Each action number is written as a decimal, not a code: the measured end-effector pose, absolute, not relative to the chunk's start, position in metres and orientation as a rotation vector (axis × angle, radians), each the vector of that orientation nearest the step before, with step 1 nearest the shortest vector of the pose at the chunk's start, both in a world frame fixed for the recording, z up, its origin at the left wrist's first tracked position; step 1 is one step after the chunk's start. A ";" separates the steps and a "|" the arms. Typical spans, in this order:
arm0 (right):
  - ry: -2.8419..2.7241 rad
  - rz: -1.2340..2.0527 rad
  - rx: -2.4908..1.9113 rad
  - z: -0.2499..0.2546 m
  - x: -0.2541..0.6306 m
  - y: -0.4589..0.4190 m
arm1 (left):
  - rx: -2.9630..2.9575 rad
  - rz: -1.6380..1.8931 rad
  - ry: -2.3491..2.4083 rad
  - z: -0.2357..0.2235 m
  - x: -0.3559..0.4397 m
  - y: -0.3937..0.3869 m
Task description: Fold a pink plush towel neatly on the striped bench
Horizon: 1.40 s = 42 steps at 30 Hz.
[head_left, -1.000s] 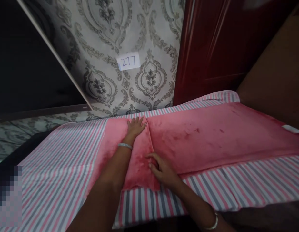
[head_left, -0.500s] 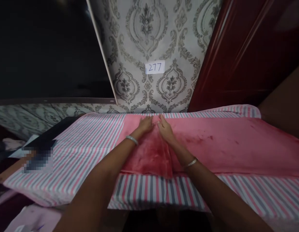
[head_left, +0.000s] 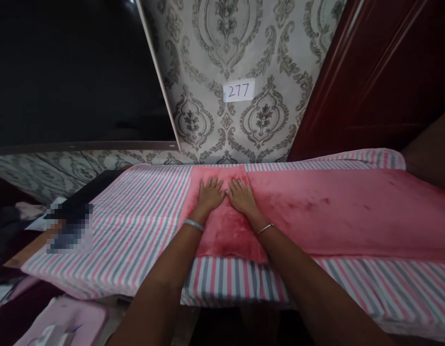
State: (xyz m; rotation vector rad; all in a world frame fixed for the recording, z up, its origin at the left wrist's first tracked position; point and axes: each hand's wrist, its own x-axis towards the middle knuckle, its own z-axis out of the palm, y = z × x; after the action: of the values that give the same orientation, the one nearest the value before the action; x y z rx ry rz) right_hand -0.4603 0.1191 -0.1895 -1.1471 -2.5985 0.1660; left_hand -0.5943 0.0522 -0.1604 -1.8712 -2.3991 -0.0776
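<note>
A long pink-red plush cloth [head_left: 344, 211] lies across the table, its left end folded over on itself as a double layer. On that folded part, my left hand [head_left: 210, 194] rests palm down with fingers spread. Close beside it, my right hand [head_left: 242, 196] is also flat on the fold, fingers apart, near the fold's right edge. The two thumbs nearly touch. Each wrist wears a bracelet. Beneath the plush cloth is a striped pink, grey and white tablecloth [head_left: 139, 206].
A large black screen [head_left: 78, 72] stands at the back left. Patterned wallpaper behind carries a paper label [head_left: 238, 90] reading 277. A dark red door or panel [head_left: 369, 86] is at the right. At the lower left is a pink stool-like surface [head_left: 74, 315] with small items; a blurred patch covers the table's left end.
Both hands have flattened from a raised, edge-on pose near the far edge and come slightly nearer, palms down on the fold. The camera view has shifted a little.
</note>
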 end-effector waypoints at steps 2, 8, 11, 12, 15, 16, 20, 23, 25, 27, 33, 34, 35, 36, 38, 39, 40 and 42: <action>-2.608 0.149 -1.141 -0.188 -0.461 0.119 | -1.810 -0.043 -2.474 -0.158 -0.604 0.048; -2.611 0.210 -1.168 -0.182 -0.459 0.114 | -1.668 0.030 -2.726 -0.151 -0.643 0.017; -2.625 0.257 -1.185 -0.177 -0.458 0.111 | -1.650 0.035 -2.780 -0.149 -0.655 -0.001; -2.631 0.267 -1.188 -0.175 -0.457 0.110 | -1.642 0.040 -2.788 -0.148 -0.658 -0.007; -2.659 0.314 -1.195 -0.167 -0.456 0.109 | -1.605 0.069 -2.805 -0.140 -0.663 -0.022; -2.669 0.336 -1.201 -0.164 -0.456 0.110 | -1.580 0.080 -2.815 -0.136 -0.662 -0.026; -2.687 0.380 -1.209 -0.144 -0.455 0.108 | -1.529 0.078 -2.749 -0.116 -0.635 -0.036; -2.668 0.349 -1.172 -0.137 -0.446 0.094 | -1.703 -0.020 -2.569 -0.115 -0.591 -0.040; -2.667 0.327 -1.103 -0.143 -0.434 0.078 | -1.861 -0.082 -2.461 -0.126 -0.560 -0.042; -2.691 0.312 -1.026 -0.154 -0.420 0.061 | -1.988 -0.097 -2.406 -0.141 -0.535 -0.045; -2.712 0.238 -0.986 -0.182 -0.399 0.038 | -2.037 -0.090 -2.398 -0.171 -0.520 -0.051; -2.707 0.237 -0.990 -0.182 -0.399 0.038 | -2.016 -0.083 -2.404 -0.170 -0.525 -0.053; -2.702 0.238 -0.992 -0.182 -0.400 0.039 | -1.983 -0.070 -2.414 -0.169 -0.531 -0.056; -2.696 0.239 -0.993 -0.182 -0.401 0.040 | -1.942 -0.050 -2.427 -0.167 -0.538 -0.060; -2.684 0.239 -0.991 -0.181 -0.403 0.040 | -1.844 0.001 -2.472 -0.163 -0.555 -0.071; -2.679 0.240 -0.991 -0.182 -0.403 0.040 | -1.795 0.027 -2.503 -0.162 -0.563 -0.078; -2.676 0.242 -0.989 -0.183 -0.403 0.039 | -1.750 0.048 -2.533 -0.161 -0.571 -0.084; -2.672 0.247 -0.991 -0.184 -0.402 0.038 | -1.675 0.070 -2.578 -0.162 -0.582 -0.095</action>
State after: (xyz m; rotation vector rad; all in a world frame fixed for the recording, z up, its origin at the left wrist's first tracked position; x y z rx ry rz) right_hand -0.4024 0.0379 -0.1843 -0.9914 -2.6715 0.2470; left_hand -0.5820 -0.0945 -0.1623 -1.6748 -2.5780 0.0699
